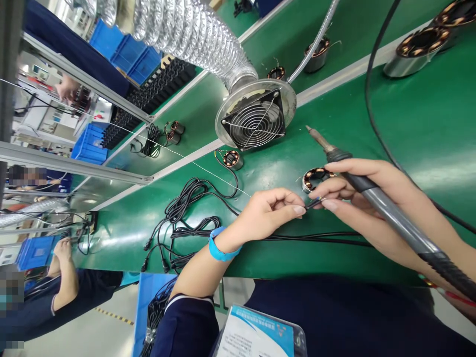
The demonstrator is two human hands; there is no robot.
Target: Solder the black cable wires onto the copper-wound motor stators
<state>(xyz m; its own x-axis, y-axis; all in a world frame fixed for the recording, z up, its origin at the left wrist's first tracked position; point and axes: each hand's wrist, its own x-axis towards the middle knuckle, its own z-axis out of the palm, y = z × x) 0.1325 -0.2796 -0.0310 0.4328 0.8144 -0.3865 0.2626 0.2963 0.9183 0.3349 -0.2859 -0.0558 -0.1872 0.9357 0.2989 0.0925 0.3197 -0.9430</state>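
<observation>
My left hand (269, 210) pinches the end of a thin black wire (311, 203) between thumb and forefinger; a fine solder wire (186, 156) runs from it up to the left. My right hand (357, 193) grips a grey soldering iron (375, 196) like a pen, its tip (310, 131) pointing up and left, and its fingertips also touch the black wire's end. A small copper-wound stator (315, 177) lies on the green bench just behind both hands. A blue band sits on my left wrist.
A round fume fan (256, 119) on a silver flexible duct (193, 34) stands behind the stator. Black cables (182, 218) are bundled at left. More stators (232, 159) lie on the bench and on the green belt (420, 47). A co-worker's arm (65, 277) rests at lower left.
</observation>
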